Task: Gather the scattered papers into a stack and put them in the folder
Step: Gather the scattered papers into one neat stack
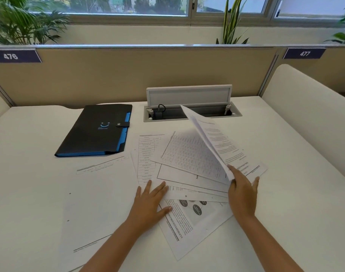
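Observation:
Several printed papers point(187, 154) lie fanned and overlapping on the white desk point(30, 173), with one large sheet point(97, 203) off to the left. My right hand point(243, 193) pinches the near edge of a few sheets point(208, 138) and holds them tilted up off the pile. Flat on the papers near the pile's left edge lies my left hand point(151, 201), fingers spread. A black folder point(95, 132) with blue inner tabs rests snapped shut at the back left, apart from both hands.
An open cable hatch point(189, 107) with its lid up sits in the desk just behind the papers. Beige partitions close off the back and sides. A white divider point(304, 114) borders the right edge.

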A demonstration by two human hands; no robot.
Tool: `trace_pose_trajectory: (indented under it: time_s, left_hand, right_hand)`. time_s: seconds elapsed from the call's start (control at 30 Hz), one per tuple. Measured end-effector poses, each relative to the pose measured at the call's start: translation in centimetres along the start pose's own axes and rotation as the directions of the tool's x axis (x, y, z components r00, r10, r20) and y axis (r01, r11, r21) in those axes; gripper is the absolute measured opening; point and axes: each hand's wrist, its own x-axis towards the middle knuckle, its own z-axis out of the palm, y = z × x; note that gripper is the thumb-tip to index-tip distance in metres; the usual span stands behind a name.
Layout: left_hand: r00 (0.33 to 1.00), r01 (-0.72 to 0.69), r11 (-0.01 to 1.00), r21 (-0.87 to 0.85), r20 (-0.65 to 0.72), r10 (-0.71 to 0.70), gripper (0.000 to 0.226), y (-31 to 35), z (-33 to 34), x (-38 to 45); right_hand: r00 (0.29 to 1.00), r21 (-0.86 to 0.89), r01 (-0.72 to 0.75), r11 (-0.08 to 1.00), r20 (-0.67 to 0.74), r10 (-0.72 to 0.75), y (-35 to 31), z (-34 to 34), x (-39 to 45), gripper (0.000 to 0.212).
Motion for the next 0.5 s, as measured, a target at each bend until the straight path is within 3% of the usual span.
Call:
trace_pose_trajectory:
  time_s: [0.17,0.3,0.4,0.5]
  left_hand:
    - [0.999,-0.011,1.0,-0.008,0.043,0.011,0.073,0.6,-0.1,0.2]
    - [0.998,0.002,1.0,-0.001,0.057,-0.002,0.082,0.7,-0.3,0.4]
    - [0.999,0.035,0.999,0.006,0.03,-0.036,0.096,0.8,0.0,0.2]
    - [0.998,0.061,0.998,0.029,-0.029,-0.06,0.095,0.4,0.6,-0.2]
  right_hand:
    - [0.986,0.067,0.13,0.989,0.098,-0.137,-0.5,0.5,-1.5,0.055]
    - [0.959,-0.094,0.051,0.994,0.283,-0.022,0.4,1.3,-3.1,0.06]
    - [0.954,-0.188,0.05,0.981,0.301,0.009,1.7,1.5,-3.3,0.058]
    - [0.955,-0.2,0.008,0.98,0.292,0.052,2.5,1.2,-2.8,0.056]
